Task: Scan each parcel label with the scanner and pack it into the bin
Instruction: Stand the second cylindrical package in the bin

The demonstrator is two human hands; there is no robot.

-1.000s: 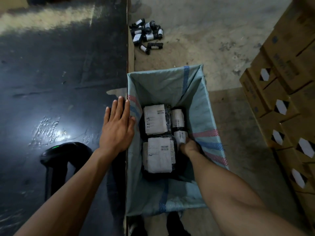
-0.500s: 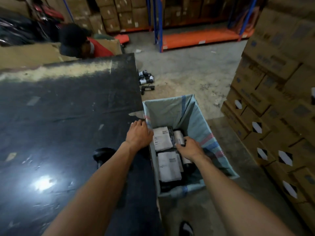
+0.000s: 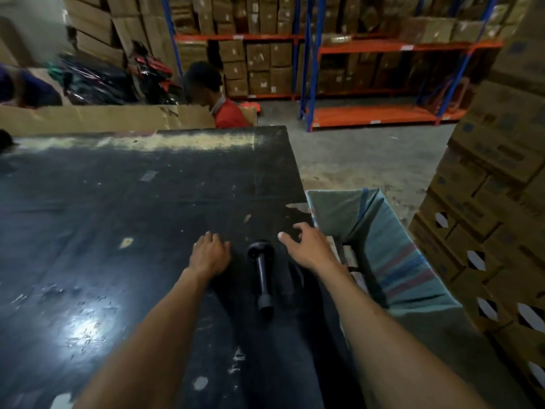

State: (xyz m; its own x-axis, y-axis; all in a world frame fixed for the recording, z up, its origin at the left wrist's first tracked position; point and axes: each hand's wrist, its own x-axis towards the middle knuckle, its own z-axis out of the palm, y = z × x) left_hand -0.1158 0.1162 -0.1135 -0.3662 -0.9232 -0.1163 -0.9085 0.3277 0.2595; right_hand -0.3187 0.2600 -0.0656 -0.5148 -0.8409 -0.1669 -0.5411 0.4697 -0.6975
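Observation:
A black handheld scanner lies on the dark table between my two hands. My left hand rests on the table just left of the scanner, fingers loosely bent and holding nothing. My right hand hovers above the table's right edge, right of the scanner's head, fingers spread and empty. The bin, a box lined with a blue-green woven sack, stands on the floor against the table's right side. White-labelled parcels inside it show only as a sliver beside my right wrist.
Stacked cardboard boxes rise to the right of the bin. A person in a red shirt sits behind the table's far edge by a cardboard sheet. Blue-and-orange shelving full of boxes lines the back.
My view lifted from the bin to the table. My right hand came up out of the bin to the table edge, leaving the parcel inside. My left hand shifted left of the scanner.

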